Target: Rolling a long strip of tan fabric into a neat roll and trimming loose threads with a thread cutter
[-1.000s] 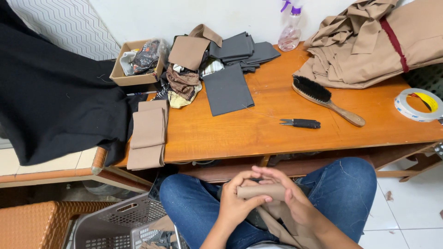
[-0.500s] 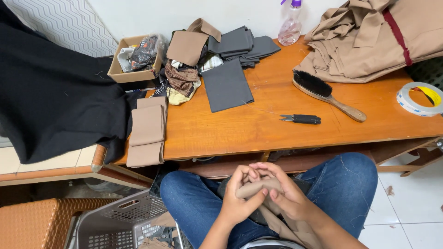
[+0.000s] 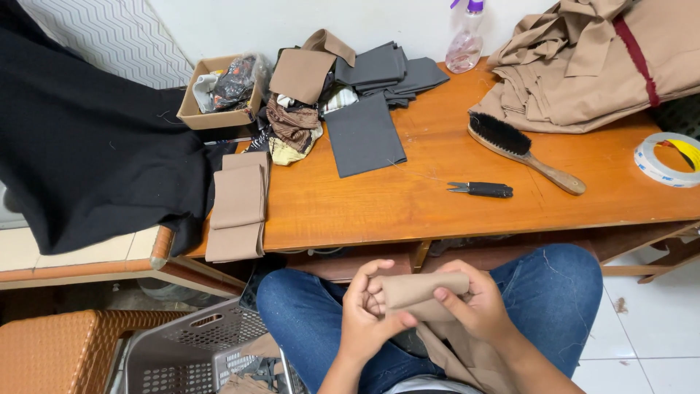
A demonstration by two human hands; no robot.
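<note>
Over my lap in blue jeans, both hands grip a tan strip of fabric (image 3: 423, 288) folded into a short band. My left hand (image 3: 372, 317) pinches its left end, thumb on the lower edge. My right hand (image 3: 474, 306) wraps around its right end, fingers laid across the front. More of the tan cloth hangs down between my knees. The wooden table (image 3: 437, 204) lies just beyond my hands.
On the table lie small black thread snips (image 3: 481, 190), a wooden brush (image 3: 521, 149), grey fabric pieces (image 3: 364, 135), folded tan strips (image 3: 237, 208) at the left edge, a cardboard box (image 3: 219, 91), a spray bottle (image 3: 467, 44), tape roll (image 3: 667, 157) and tan garments (image 3: 583, 66). Black cloth (image 3: 87, 146) drapes left; a grey basket (image 3: 197, 354) stands below.
The hands have shifted slightly on the tan strip, the right fingers now lying across its front; the strip stays over the lap.
</note>
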